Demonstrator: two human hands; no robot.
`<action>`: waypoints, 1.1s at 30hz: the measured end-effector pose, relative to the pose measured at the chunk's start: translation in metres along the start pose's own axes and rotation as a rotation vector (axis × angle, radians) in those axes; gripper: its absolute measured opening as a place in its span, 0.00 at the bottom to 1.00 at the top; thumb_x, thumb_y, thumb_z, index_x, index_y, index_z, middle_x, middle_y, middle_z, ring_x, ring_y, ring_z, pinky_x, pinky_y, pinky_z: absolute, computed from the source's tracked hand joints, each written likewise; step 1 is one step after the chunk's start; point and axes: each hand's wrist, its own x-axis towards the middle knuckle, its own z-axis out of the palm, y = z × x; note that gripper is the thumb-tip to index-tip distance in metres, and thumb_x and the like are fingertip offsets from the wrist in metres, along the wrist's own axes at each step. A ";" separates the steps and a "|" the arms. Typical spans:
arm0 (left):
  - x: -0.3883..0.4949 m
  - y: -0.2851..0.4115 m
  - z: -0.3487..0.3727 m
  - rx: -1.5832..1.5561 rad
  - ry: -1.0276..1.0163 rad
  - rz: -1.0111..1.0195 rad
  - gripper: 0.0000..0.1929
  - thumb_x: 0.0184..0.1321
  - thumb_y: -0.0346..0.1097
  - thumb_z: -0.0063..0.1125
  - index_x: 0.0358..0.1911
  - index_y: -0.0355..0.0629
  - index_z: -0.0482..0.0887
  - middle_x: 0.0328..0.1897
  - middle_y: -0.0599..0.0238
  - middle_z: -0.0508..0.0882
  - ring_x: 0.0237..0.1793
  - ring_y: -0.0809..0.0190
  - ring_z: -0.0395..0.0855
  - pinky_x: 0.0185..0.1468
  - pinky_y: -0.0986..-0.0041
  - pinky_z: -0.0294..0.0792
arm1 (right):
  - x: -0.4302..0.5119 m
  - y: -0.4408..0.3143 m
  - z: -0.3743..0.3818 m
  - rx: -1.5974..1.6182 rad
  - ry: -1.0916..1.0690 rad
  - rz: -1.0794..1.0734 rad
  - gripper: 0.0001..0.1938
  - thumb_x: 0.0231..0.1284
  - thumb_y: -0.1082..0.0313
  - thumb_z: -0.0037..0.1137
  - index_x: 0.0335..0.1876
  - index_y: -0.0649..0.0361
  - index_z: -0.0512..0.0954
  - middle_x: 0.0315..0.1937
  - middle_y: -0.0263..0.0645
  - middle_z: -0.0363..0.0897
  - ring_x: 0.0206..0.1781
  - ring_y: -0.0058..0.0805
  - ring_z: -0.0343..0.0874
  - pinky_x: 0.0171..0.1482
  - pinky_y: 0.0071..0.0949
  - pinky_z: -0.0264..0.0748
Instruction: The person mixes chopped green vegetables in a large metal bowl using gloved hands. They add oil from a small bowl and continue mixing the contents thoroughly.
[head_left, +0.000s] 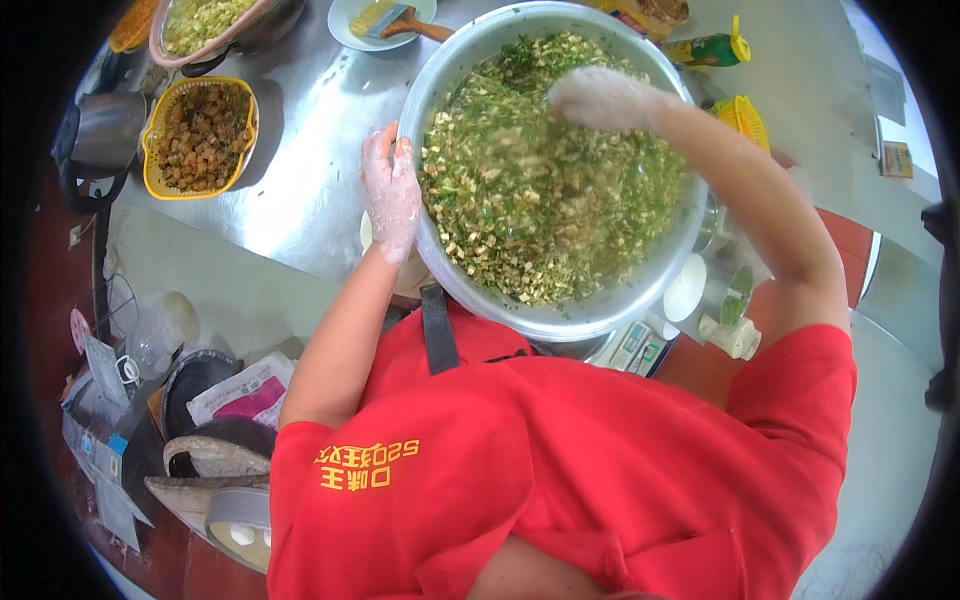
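Note:
A large round metal basin (686, 225) stands in front of me, filled with chopped greens and small pale cubes (525, 195). My left hand (392, 184), dusted with white powder, grips the basin's left rim, fingers over the edge. My right hand (600, 99), also whitish and blurred, is over the chopped mix at the basin's upper right; its fingertips are hard to make out, and whether it holds any of the mix cannot be told.
Left on the metal table (322, 150) are a yellow basket (152, 161) of brown diced food, a metal pot (111, 131) and a pink-rimmed bowl (159, 45). Behind lies a brush (401, 21) on a white bowl (340, 34). A green bottle (705, 51) and a digital scale (630, 346) sit rightward.

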 end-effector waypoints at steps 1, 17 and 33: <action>0.000 -0.002 0.001 -0.010 -0.001 0.003 0.16 0.68 0.34 0.49 0.54 0.33 0.78 0.53 0.54 0.79 0.55 0.52 0.78 0.61 0.65 0.66 | -0.011 0.004 0.008 0.102 0.046 -0.049 0.12 0.57 0.72 0.49 0.44 0.59 0.82 0.42 0.47 0.83 0.49 0.43 0.82 0.55 0.39 0.76; 0.002 -0.004 0.002 -0.028 0.002 -0.020 0.15 0.69 0.33 0.49 0.54 0.33 0.78 0.54 0.55 0.80 0.54 0.54 0.78 0.61 0.67 0.67 | 0.054 0.012 0.016 0.183 0.158 -0.128 0.11 0.59 0.70 0.53 0.45 0.60 0.82 0.44 0.41 0.84 0.45 0.36 0.83 0.54 0.35 0.76; -0.010 0.012 -0.001 -0.138 -0.046 -0.140 0.20 0.71 0.37 0.47 0.60 0.33 0.74 0.56 0.56 0.80 0.56 0.62 0.76 0.62 0.71 0.65 | -0.019 -0.074 -0.021 -0.160 0.473 -0.349 0.11 0.64 0.64 0.49 0.43 0.52 0.84 0.36 0.42 0.83 0.44 0.41 0.82 0.48 0.37 0.78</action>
